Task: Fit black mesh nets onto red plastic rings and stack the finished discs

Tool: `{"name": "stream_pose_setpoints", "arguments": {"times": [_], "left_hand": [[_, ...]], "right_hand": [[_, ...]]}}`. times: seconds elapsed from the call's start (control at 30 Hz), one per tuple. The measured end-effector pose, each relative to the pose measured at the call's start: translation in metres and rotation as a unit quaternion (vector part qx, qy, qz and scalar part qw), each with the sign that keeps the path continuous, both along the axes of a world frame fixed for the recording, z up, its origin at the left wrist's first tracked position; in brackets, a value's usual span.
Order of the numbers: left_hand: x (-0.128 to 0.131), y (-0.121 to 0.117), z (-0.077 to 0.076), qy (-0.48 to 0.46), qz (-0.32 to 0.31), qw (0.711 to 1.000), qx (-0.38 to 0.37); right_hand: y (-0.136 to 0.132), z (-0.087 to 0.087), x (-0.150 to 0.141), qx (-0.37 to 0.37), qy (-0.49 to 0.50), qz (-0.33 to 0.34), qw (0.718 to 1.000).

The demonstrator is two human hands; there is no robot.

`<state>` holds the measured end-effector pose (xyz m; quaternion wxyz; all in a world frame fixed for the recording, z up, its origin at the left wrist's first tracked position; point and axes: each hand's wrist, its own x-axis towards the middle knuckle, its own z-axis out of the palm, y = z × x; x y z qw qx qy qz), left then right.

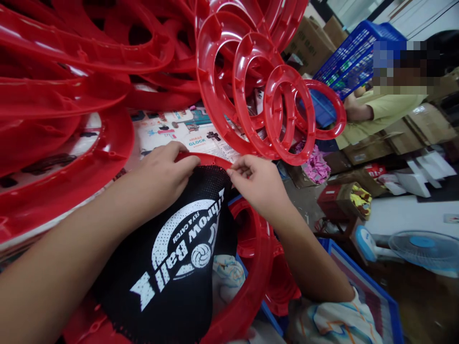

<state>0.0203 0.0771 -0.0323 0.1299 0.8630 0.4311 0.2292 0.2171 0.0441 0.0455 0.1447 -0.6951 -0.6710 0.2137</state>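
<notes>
A black mesh cloth [150, 282] with white "Throw Ball" lettering lies over a red plastic ring [256, 286] in front of me. Along the ring's far rim, my left hand [168, 169] is closed, thumb and fingers gripping the rim and the cloth's edge. A short way to the right, my right hand [256, 181] pinches the cloth's corner at the same rim. Part of the ring is hidden beneath the cloth and my left forearm.
Red rings [89, 43] are heaped at the left, and more rings [247, 91] lean at the back. A printed sheet [193, 136] covers the table. A co-worker [383, 114] sits at the right near a blue crate [362, 57]. A fan [419, 243] and cartons [405, 138] stand on the right.
</notes>
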Motion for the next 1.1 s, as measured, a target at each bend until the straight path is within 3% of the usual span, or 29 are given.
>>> {"name": "stream_pose_setpoints", "arguments": {"times": [0.17, 0.37, 0.5, 0.67, 0.77, 0.9, 1.1], "left_hand": [[-0.001, 0.005, 0.007, 0.040, 0.012, 0.999, -0.013], [-0.012, 0.006, 0.009, 0.122, 0.017, 0.992, 0.004], [-0.016, 0.001, 0.015, 0.165, 0.037, 0.986, -0.011], [0.006, 0.008, 0.031, 0.149, 0.024, 0.988, -0.022], [0.022, 0.016, 0.036, 0.101, -0.043, 0.992, -0.056], [0.024, 0.017, 0.031, 0.073, -0.060, 0.991, -0.099], [0.016, 0.016, 0.021, 0.020, -0.078, 0.992, -0.099]], "right_hand": [[-0.023, 0.004, -0.012, -0.093, -0.193, 0.071, 0.974], [-0.016, -0.018, -0.028, -0.037, -0.272, 0.102, 0.956], [-0.013, -0.021, -0.031, -0.003, -0.264, 0.121, 0.957], [-0.011, -0.018, -0.026, 0.022, -0.184, 0.089, 0.979], [-0.004, -0.023, -0.017, 0.027, -0.019, 0.046, 0.998], [0.005, -0.030, -0.007, 0.031, 0.184, 0.008, 0.982], [0.010, -0.028, 0.001, 0.034, 0.227, -0.059, 0.972]]}}
